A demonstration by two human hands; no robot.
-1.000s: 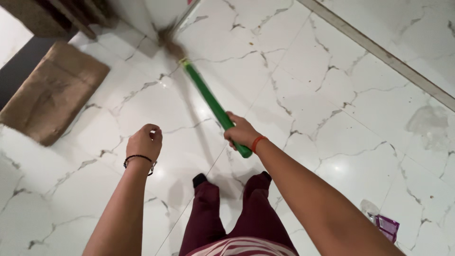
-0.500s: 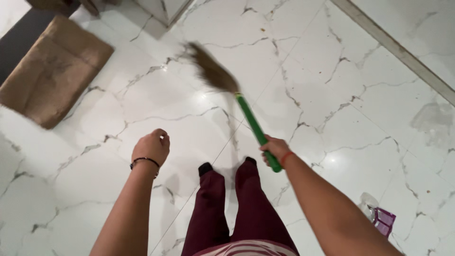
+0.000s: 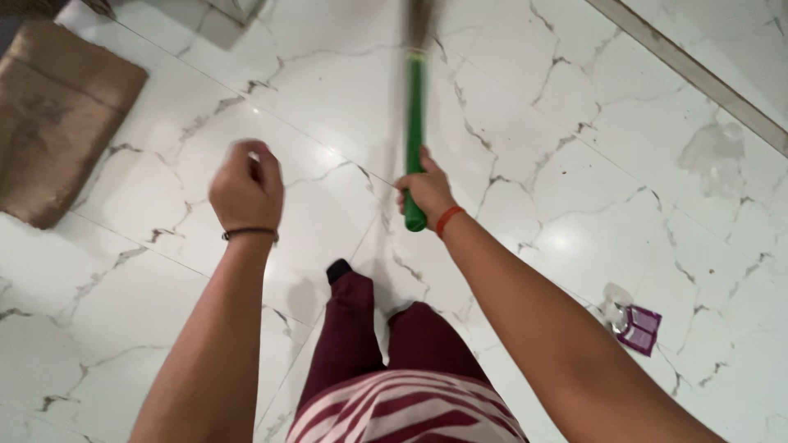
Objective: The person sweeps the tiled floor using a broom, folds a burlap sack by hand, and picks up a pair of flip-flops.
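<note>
My right hand [image 3: 427, 193] grips the lower end of a green broom handle [image 3: 415, 123], which points straight away from me toward the top of the view. The brown bristle head [image 3: 420, 20] is blurred at the top edge. An orange band circles my right wrist. My left hand [image 3: 246, 187] is curled into a loose fist with nothing in it, held out over the white marble floor [image 3: 533, 107]; a black bracelet sits on that wrist. My maroon trouser legs and dark socks show below.
A brown mat [image 3: 57, 115] lies at the upper left. A purple wrapper with clear plastic [image 3: 632, 321] lies on the floor at the right. A grey strip [image 3: 698, 74] crosses the upper right. A dull smudge [image 3: 714, 152] marks a tile.
The broom swung from pointing up-left to straight ahead, bristles now at the top edge. My right hand moved up and left with it. My left hand rose. The view shifted forward.
</note>
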